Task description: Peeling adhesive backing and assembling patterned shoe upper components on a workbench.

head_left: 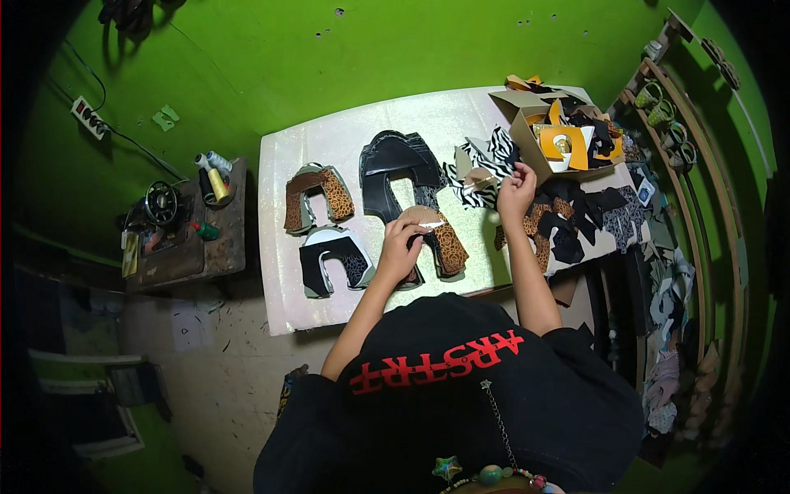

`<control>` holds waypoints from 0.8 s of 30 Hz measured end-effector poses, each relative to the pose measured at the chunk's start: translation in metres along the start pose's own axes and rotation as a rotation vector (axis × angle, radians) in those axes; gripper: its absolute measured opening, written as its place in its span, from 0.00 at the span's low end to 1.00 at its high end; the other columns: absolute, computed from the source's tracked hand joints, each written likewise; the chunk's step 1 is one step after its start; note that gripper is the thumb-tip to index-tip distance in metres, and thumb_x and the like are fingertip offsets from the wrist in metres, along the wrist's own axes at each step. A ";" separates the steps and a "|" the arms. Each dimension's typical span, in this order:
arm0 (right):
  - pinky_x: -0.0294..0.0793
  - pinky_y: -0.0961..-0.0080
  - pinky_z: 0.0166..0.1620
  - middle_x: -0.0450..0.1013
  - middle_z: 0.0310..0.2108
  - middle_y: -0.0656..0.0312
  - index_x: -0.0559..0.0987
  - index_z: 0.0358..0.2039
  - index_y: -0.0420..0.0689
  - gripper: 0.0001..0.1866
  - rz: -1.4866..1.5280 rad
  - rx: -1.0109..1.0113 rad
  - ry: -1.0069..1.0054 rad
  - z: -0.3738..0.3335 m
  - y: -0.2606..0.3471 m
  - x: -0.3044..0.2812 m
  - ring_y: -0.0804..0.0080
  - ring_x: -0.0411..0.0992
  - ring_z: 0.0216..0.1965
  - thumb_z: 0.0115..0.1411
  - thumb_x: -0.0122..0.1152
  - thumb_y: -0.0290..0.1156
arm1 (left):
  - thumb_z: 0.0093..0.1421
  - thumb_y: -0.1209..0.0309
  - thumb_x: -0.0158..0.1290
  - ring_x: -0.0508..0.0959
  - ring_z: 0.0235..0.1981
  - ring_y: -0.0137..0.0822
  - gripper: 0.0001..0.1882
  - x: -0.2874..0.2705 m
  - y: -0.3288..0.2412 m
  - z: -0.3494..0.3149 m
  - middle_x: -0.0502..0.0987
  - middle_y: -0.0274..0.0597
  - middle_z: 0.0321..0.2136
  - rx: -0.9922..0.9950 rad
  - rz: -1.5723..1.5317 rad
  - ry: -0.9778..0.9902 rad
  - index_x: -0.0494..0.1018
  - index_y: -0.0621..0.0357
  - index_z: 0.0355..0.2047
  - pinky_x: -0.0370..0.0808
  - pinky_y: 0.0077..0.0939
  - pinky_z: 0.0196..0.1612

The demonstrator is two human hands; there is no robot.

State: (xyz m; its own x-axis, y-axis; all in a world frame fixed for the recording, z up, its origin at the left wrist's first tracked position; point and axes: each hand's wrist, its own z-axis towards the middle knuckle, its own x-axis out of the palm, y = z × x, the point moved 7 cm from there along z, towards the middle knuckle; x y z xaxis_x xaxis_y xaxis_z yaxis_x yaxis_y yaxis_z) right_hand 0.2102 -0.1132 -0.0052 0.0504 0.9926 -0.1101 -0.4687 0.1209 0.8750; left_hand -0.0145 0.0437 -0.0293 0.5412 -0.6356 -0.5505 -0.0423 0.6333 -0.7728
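Observation:
My left hand [401,247] is closed at the near stack of U-shaped shoe uppers, which have a tan top and a leopard-print side [449,250]. Its fingertips pinch the edge of the tan part. Farther right, my right hand [517,191] has its fingers bent together at the edge of a zebra-print piece [496,146]. A small tan piece [480,179] lies on the zebra print. Behind my left hand sits a stack of black uppers [401,156]. Two more stacks lie to the left: a brown and leopard one [306,186] and a black and white one [325,253].
A cardboard box [531,136] of orange and black scraps stands at the table's [284,305] back right. Leopard and black scraps [564,222] cover the right edge. A sewing machine [161,202] and thread spools [216,177] are at left. A wooden rack [699,189] stands at right.

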 end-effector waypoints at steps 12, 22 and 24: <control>0.67 0.90 0.28 0.71 0.33 0.59 0.64 0.47 0.40 0.26 0.399 0.243 0.935 -0.125 0.079 0.126 0.86 0.66 0.25 0.46 0.59 0.15 | 0.59 0.70 0.48 0.74 0.31 0.25 0.20 -0.071 0.072 -0.024 0.72 0.40 0.34 -0.430 -0.684 -0.286 0.59 0.63 0.50 0.68 0.14 0.30; 0.69 0.79 0.27 0.71 0.18 0.60 0.74 0.34 0.36 0.16 0.100 0.126 1.064 -0.185 0.096 0.188 0.78 0.69 0.20 0.44 0.65 0.26 | 0.54 0.73 0.54 0.74 0.26 0.23 0.09 -0.146 0.123 -0.075 0.74 0.36 0.26 -0.614 -0.707 -0.474 0.67 0.60 0.34 0.67 0.12 0.27; 0.69 0.74 0.28 0.71 0.18 0.54 0.75 0.28 0.35 0.11 0.027 0.072 1.120 -0.197 0.103 0.197 0.70 0.71 0.20 0.46 0.62 0.28 | 0.53 0.75 0.55 0.74 0.27 0.23 0.10 -0.158 0.126 -0.081 0.74 0.35 0.26 -0.604 -0.661 -0.472 0.68 0.61 0.34 0.67 0.12 0.28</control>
State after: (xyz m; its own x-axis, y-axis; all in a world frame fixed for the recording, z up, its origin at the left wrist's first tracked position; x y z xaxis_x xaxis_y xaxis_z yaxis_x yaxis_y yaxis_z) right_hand -0.0019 0.0933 -0.0291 -0.7971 0.4330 -0.4209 -0.4040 0.1357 0.9046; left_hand -0.1735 0.1888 -0.0653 0.8815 -0.4552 0.1258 0.0390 -0.1953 -0.9800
